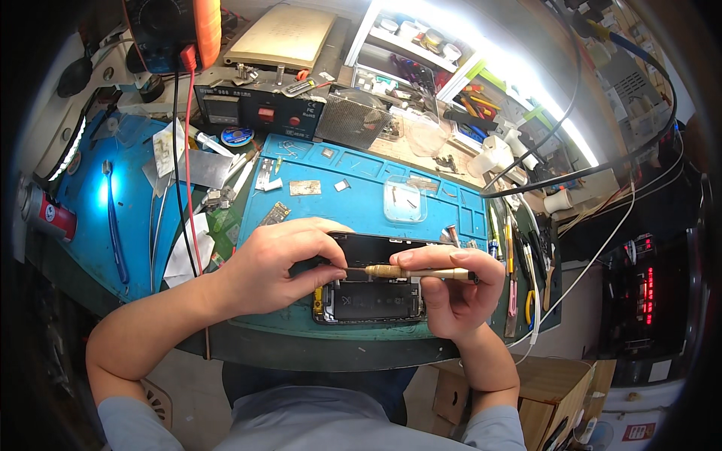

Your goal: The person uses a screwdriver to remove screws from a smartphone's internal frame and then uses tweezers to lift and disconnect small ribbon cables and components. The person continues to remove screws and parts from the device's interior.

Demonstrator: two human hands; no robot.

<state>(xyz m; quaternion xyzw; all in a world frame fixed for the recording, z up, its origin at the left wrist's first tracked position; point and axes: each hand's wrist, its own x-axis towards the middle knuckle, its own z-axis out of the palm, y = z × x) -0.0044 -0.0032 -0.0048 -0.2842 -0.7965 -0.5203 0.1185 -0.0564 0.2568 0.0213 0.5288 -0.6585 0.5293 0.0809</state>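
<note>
My right hand [462, 289] holds a small screwdriver [387, 271] with a brass-coloured handle, lying level and pointing left. At its thin shaft's end, the thumb and forefinger of my left hand [289, 263] pinch together. Whether a tiny part also sits between those fingertips is too small to tell. Under both hands lies an opened smartphone [372, 302], its dark battery and inner parts bare. A black panel [368, 246] adjoins it on the far side, partly covered by my fingers.
A blue repair mat [361, 218] bears a clear plastic dish [404, 200], metal plates and a circuit board [275, 213]. Screwdrivers and tweezers [511, 255] line the right. A black control box [256, 113] stands behind. A multimeter [177, 30] hangs upper left, its red lead [191, 150] trailing down.
</note>
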